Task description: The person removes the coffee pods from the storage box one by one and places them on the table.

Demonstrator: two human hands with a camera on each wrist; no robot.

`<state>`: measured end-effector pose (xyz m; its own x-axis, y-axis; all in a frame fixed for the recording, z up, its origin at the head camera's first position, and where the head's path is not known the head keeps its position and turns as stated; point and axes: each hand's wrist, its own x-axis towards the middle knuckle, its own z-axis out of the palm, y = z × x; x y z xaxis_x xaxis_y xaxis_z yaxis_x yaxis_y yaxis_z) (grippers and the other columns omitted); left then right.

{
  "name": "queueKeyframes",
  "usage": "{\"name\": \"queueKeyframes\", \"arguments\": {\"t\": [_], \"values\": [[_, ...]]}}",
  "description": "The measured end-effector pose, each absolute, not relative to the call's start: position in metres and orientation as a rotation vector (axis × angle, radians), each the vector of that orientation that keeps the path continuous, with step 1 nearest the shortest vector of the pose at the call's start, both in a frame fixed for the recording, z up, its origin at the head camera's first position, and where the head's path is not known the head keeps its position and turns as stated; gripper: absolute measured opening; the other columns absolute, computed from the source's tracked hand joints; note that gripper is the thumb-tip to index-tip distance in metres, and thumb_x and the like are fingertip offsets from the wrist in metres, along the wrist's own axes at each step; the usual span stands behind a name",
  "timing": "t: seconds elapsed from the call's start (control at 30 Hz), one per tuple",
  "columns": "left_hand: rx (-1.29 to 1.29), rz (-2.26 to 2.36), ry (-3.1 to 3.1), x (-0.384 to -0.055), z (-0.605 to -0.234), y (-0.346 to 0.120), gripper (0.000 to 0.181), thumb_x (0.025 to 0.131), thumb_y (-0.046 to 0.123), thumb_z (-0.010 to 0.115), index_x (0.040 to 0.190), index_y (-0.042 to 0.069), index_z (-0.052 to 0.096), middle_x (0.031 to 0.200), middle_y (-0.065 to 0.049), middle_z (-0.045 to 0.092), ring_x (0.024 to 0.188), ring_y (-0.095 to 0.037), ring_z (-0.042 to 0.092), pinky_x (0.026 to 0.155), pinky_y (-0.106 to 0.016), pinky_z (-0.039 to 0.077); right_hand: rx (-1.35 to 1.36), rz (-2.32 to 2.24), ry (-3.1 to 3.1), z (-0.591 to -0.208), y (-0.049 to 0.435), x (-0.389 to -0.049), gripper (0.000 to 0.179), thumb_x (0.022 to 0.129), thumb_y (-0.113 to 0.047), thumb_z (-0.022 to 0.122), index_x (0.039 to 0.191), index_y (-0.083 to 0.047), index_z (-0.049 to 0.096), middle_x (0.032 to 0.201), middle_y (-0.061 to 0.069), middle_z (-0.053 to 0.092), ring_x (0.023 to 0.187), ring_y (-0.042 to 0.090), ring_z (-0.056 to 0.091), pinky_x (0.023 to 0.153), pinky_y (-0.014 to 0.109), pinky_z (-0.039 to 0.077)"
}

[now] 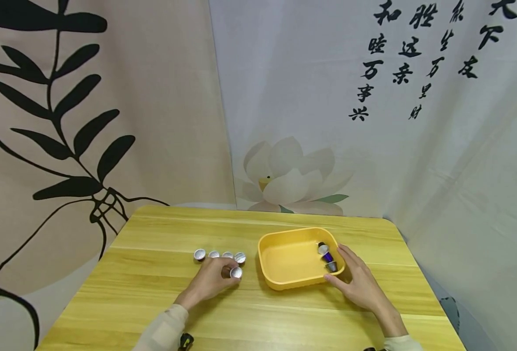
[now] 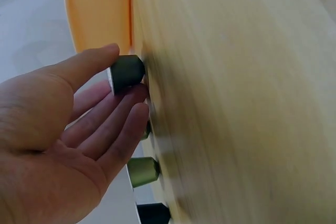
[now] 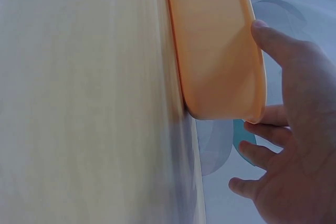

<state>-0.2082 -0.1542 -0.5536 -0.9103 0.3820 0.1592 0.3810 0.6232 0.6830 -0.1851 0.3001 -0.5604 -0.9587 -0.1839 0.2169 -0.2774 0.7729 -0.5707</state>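
Note:
In the head view my left hand pinches a dark green coffee capsule between thumb and fingers, its silver foil lid facing up. The capsule is close over the wooden table, in front of a row of several foil-topped capsules. A light green capsule and a black one show beside the hand in the left wrist view. My right hand rests against the near right corner of a yellow tray, thumb and fingertips at its rim, other fingers spread. Inside, along its right side, lie three capsules, one purple.
The wooden table carries the tray right of the capsule row, with a small gap between them. A hanging cloth with printed leaves, a flower and black writing stands behind the table's far edge.

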Motion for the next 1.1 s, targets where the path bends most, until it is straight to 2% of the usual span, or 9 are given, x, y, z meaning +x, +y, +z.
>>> {"name": "queueKeyframes", "arguments": {"t": [0.7, 1.1], "values": [[0.665, 1.115, 2.937, -0.2091, -0.5518, -0.1443, 0.022, 0.090, 0.015, 0.096, 0.107, 0.009, 0.083, 0.099, -0.004, 0.084, 0.085, -0.015, 0.079, 0.080, -0.030, 0.067, 0.373, 0.942, -2.815, -0.5606, 0.2996, -0.1846, 0.100, 0.102, -0.054, 0.083, 0.172, 0.002, 0.039, 0.181, 0.028, 0.036, 0.163, 0.059, 0.038, 0.126, 0.084, 0.036], [0.645, 1.152, 2.888, -0.2090, -0.5530, -0.1468, 0.038, 0.088, 0.019, 0.099, 0.119, 0.006, 0.083, 0.105, -0.004, 0.085, 0.090, -0.018, 0.082, 0.084, -0.037, 0.070, 0.368, 0.946, -2.819, -0.5601, 0.2994, -0.1846, 0.100, 0.102, -0.055, 0.082, 0.173, 0.002, 0.038, 0.181, 0.028, 0.036, 0.163, 0.059, 0.038, 0.126, 0.084, 0.037]]}}
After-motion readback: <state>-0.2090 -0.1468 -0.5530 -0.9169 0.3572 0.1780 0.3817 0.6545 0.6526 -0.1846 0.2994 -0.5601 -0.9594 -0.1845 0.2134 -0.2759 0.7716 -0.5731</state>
